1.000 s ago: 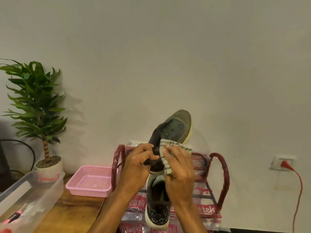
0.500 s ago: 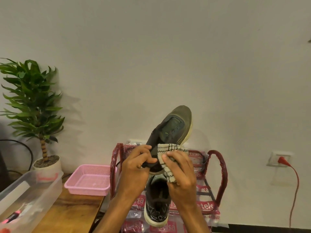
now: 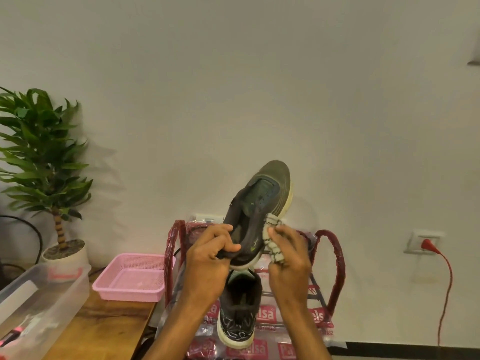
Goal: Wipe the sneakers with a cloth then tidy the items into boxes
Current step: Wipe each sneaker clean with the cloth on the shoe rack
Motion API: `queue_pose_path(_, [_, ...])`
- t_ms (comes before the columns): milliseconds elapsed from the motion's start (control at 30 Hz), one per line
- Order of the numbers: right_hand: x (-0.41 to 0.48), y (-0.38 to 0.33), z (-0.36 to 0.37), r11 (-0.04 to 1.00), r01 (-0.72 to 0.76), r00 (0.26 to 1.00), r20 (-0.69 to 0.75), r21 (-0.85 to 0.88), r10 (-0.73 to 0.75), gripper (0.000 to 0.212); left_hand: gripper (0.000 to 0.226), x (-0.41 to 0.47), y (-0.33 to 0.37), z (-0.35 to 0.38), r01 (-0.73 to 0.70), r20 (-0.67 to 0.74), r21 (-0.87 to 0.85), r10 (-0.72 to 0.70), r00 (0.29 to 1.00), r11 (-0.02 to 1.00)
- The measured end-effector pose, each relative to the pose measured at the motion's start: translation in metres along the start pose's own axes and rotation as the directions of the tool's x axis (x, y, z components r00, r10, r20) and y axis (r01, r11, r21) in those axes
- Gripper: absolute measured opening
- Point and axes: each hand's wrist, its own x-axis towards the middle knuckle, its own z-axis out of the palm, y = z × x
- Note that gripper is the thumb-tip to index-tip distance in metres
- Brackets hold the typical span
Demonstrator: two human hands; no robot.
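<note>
A dark olive sneaker point(image 3: 262, 201) with a pale sole is raised in front of me, toe pointing up and to the right. My left hand point(image 3: 210, 261) grips it at the heel collar. My right hand point(image 3: 288, 258) holds a white cloth with dark stripes point(image 3: 272, 242) against the sneaker's right side near the sole. A second dark sneaker point(image 3: 240, 310) with a white sole rests below on the rack, heel towards me.
A red-framed rack wrapped in printed plastic point(image 3: 335, 268) stands under my hands. On the wooden table point(image 3: 104, 326) at the left are a pink basket point(image 3: 132, 276), a clear plastic box point(image 3: 39, 302) and a potted plant point(image 3: 44, 167). A red plug and cord point(image 3: 431, 248) hang on the right wall.
My right hand slid the cloth from the top of the sneaker's opening round to its right side. The sneaker tilted slightly, showing more of its opening.
</note>
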Motion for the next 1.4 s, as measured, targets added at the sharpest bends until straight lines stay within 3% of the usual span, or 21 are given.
queue_pose_path(67, [0.015, 0.010, -0.004, 0.996, -0.088, 0.995, -0.043, -0.014, 0.087, 0.067, 0.026, -0.003, -0.002, 0.001, 0.031, 0.018, -0.032, -0.030, 0.999, 0.999])
queue_pose_path(133, [0.023, 0.009, -0.008, 0.996, -0.087, 0.993, -0.075, 0.003, 0.087, 0.069, 0.036, -0.004, -0.003, 0.002, 0.050, 0.020, -0.060, -0.049, 0.999, 0.997])
queue_pose_path(233, [0.026, -0.003, -0.011, 0.996, 0.086, 0.996, -0.003, -0.021, -0.086, 0.057, 0.051, -0.006, 0.000, 0.006, 0.050, 0.054, -0.073, -0.047, 0.997, 0.996])
queue_pose_path(300, [0.030, 0.000, -0.010, 0.982, 0.167, 0.985, 0.067, -0.088, -0.162, 0.051, 0.047, -0.008, 0.000, 0.007, 0.034, 0.078, -0.060, -0.029, 0.997, 0.998])
queue_pose_path(433, [0.043, 0.009, -0.011, 0.994, -0.060, 0.998, -0.021, -0.093, 0.059, 0.051, 0.032, -0.005, -0.001, 0.005, 0.003, 0.123, -0.039, 0.001, 0.992, 0.999])
queue_pose_path(567, [0.036, -0.003, -0.008, 0.980, 0.181, 0.980, 0.099, -0.082, -0.173, 0.044, 0.028, 0.005, 0.000, 0.006, -0.014, 0.119, -0.051, 0.020, 0.993, 0.999])
queue_pose_path(600, [0.042, 0.001, -0.009, 0.984, 0.156, 0.984, 0.096, -0.086, -0.148, 0.045, 0.027, 0.006, -0.002, 0.005, -0.030, 0.124, -0.046, 0.035, 0.992, 0.999])
queue_pose_path(700, [0.059, 0.014, -0.009, 0.988, -0.102, 0.995, 0.011, -0.117, 0.104, 0.051, 0.028, 0.003, -0.004, 0.005, -0.111, 0.173, 0.009, 0.107, 0.979, 0.994])
queue_pose_path(733, [0.060, 0.014, -0.008, 0.987, -0.124, 0.992, 0.002, -0.102, 0.125, 0.052, 0.031, 0.002, -0.006, 0.005, -0.125, 0.187, 0.028, 0.117, 0.975, 0.992])
queue_pose_path(867, [0.049, 0.005, -0.008, 0.996, 0.053, 0.996, 0.076, -0.074, -0.048, 0.057, 0.031, 0.004, -0.006, 0.007, -0.213, 0.191, 0.136, 0.185, 0.964, 0.968])
queue_pose_path(900, [0.050, 0.007, -0.010, 0.997, 0.028, 0.998, 0.056, -0.072, -0.024, 0.056, 0.026, 0.005, -0.005, 0.008, -0.259, 0.193, 0.160, 0.227, 0.955, 0.952])
queue_pose_path(1000, [0.054, 0.014, -0.015, 0.972, -0.234, 0.972, -0.044, -0.029, 0.233, 0.055, 0.010, 0.004, 0.000, 0.012, -0.386, 0.246, 0.226, 0.331, 0.911, 0.894])
queue_pose_path(1100, [0.048, 0.004, -0.017, 0.948, -0.310, 0.949, -0.033, 0.072, 0.313, 0.059, 0.015, 0.001, -0.003, 0.020, -0.445, 0.280, 0.296, 0.369, 0.886, 0.845])
queue_pose_path(1167, [0.042, 0.000, -0.023, 0.927, -0.359, 0.931, -0.018, 0.110, 0.363, 0.055, 0.023, -0.001, -0.004, 0.028, -0.437, 0.258, 0.325, 0.366, 0.894, 0.839])
queue_pose_path(1267, [0.038, 0.004, -0.035, 0.879, -0.467, 0.880, -0.052, 0.096, 0.473, 0.044, 0.015, -0.010, 0.003, 0.041, -0.400, 0.221, 0.346, 0.341, 0.914, 0.849])
queue_pose_path(1400, [0.037, 0.013, -0.045, 0.860, -0.496, 0.856, -0.098, 0.120, 0.508, 0.046, 0.028, -0.026, 0.015, 0.069, -0.283, 0.238, 0.345, 0.208, 0.949, 0.895])
